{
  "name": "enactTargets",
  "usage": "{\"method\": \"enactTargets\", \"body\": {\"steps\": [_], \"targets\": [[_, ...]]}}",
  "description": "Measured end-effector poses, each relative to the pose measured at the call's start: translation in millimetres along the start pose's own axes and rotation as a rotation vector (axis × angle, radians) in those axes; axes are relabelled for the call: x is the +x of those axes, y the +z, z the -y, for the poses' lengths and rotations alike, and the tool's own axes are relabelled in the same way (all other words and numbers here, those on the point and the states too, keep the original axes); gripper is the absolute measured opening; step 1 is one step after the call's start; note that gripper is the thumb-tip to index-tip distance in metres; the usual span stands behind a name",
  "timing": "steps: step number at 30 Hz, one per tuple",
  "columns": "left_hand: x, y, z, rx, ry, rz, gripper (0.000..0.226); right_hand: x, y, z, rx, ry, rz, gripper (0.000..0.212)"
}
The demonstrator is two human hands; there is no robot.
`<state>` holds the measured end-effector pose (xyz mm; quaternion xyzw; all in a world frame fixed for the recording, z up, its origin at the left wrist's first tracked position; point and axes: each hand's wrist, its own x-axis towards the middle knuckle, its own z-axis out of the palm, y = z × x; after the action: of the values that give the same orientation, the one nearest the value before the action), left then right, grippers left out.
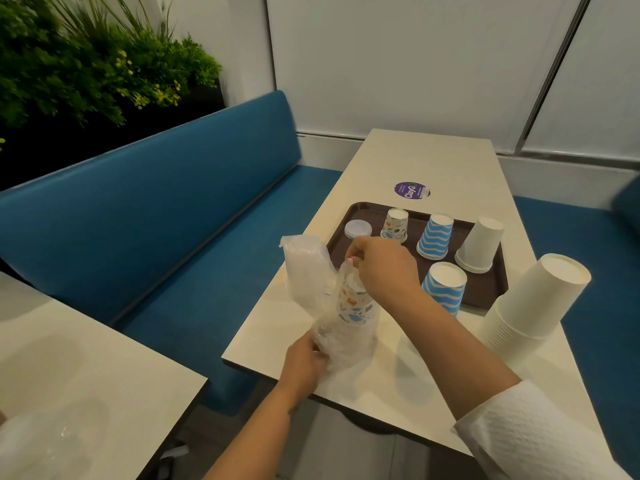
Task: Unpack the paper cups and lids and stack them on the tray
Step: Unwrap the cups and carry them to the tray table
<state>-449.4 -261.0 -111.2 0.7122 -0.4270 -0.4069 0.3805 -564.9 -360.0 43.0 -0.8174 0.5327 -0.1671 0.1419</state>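
A stack of patterned paper cups [355,304] stands upside down on the table inside a clear plastic bag [341,344]. My left hand [303,367] grips the bag's lower end. My right hand [381,266] pinches the top of the bag above the cups. On the brown tray [485,292] stand upside-down cups: a patterned stack [395,225], two blue striped stacks [435,236] [444,287] and a white stack [479,245], plus a clear lid [357,229]. A bag of lids [304,268] stands left of my right hand.
A tall stack of white cups [533,306] lies tilted at the table's right edge. A purple sticker [411,190] is on the table beyond the tray. A blue bench [156,209] runs along the left; another table [79,382] with crumpled plastic [41,441] is at lower left.
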Motion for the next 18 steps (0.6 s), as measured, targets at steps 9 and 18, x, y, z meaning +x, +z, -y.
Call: {"method": "enactTargets", "body": {"steps": [9, 18], "targets": [[12.3, 13.1, -2.4, 0.159, 0.155, -0.054, 0.056, -2.9, 6.6, -3.1, 0.018, -0.143, -0.034, 0.015], [11.9, 18.1, -11.5, 0.05, 0.127, 0.009, 0.057, -2.8, -6.6, -15.8, 0.308, -0.064, 0.263, 0.037]]}}
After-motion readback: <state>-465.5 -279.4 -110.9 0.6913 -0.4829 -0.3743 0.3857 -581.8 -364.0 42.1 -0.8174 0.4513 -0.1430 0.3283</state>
